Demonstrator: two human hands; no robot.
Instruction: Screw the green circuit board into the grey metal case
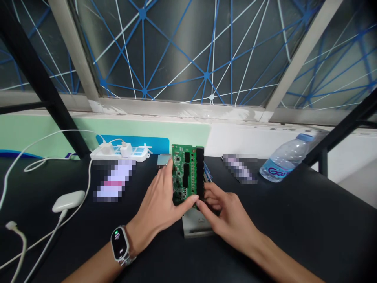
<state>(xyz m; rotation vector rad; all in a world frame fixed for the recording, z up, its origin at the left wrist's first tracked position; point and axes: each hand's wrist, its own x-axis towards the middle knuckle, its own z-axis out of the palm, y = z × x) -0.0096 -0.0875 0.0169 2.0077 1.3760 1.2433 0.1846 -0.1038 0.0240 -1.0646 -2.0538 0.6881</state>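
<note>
A green circuit board (pixel 186 173) stands nearly upright in front of me, with black chips on its face and a long black connector strip along its right edge. My left hand (pixel 160 198) is closed around its left side, fingers along the edge and thumb across the lower front. My right hand (pixel 225 210) pinches the lower right corner, its thumb close to the left thumb. Beneath the board lies a grey metal plate or housing (pixel 198 228), partly covered by the hands. Behind the connector strip, some blue wires (pixel 208 173) show.
On the black table (pixel 141 255) a plastic water bottle (pixel 282 159) tilts at the right. A white power strip (pixel 135 152) with plugs sits at the back left. White cables (pixel 88 188) and a white case (pixel 68 201) lie left. Two blurred items (pixel 116 181) flank the board.
</note>
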